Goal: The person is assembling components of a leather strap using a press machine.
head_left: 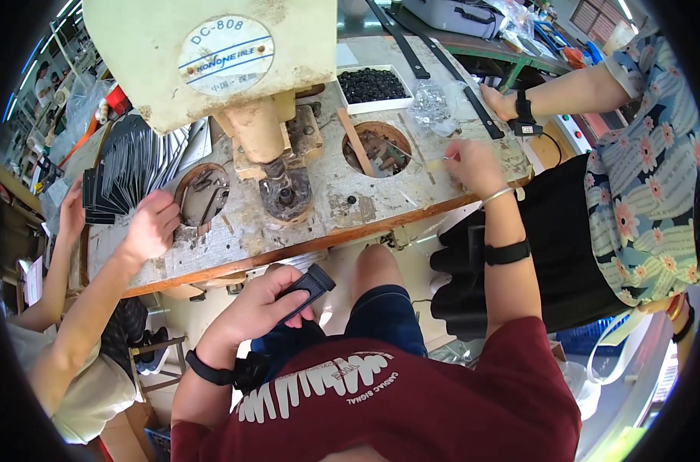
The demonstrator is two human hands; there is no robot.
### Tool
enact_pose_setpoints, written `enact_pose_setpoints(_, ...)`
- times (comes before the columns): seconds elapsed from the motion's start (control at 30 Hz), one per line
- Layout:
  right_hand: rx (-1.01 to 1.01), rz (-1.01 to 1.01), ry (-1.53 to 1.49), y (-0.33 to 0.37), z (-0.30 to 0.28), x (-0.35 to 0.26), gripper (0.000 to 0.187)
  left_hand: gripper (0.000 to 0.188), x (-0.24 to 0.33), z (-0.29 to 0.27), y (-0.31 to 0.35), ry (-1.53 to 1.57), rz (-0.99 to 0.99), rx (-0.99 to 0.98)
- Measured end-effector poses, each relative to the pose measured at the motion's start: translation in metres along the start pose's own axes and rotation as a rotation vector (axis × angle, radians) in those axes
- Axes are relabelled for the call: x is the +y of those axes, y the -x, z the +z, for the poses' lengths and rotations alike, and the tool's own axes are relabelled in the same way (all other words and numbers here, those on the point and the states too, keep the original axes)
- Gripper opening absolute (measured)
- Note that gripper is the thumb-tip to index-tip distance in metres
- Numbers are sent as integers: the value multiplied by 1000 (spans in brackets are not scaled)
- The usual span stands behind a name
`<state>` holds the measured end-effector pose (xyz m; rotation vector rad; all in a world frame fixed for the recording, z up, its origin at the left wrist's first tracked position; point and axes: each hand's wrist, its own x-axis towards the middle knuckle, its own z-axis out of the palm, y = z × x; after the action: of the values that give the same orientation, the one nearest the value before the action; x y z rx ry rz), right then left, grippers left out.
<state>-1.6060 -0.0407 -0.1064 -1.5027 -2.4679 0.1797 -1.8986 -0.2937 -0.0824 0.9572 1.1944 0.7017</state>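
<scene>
Over my lap, in front of the bench edge, my left hand (267,306) is closed round a short black textured strap piece (313,286), its squared end sticking out past the fingers. My right hand (477,168) is above the right part of the worn bench (334,202). Its thumb and fingertips are pinched; anything between them is too small to make out. Close to those fingers lies a clear plastic bag (433,108). Behind it a white box (408,98) holds many small black parts. The cream press machine (211,65) stands between my hands, its lower die (287,196) bare.
Round holes (377,150) in the bench hold scraps. At left, a co-worker's hands (151,225) are beside a fanned stack of black pieces (138,165). Long black straps (481,112) lie at the back right. Another person in a floral top (643,185) stands close at my right.
</scene>
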Motion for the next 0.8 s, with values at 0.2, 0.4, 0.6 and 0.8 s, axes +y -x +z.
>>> enact_pose_setpoints(0.2,151,146,-54,3,20,15,11,13,0,-8,-8,-47,161,-26)
enact_pose_setpoints(0.4,54,68,-736,18,0,-48,6,20,17,-23,-8,501,247,376)
enact_pose_setpoints(0.6,-366,87,-1332,27,6,-172,22,21,17,-41,-22,701,271,262)
enact_pose_setpoints(0.8,-420,-46,-1337,43,11,-201,23,24,4,-24,-20,671,291,277)
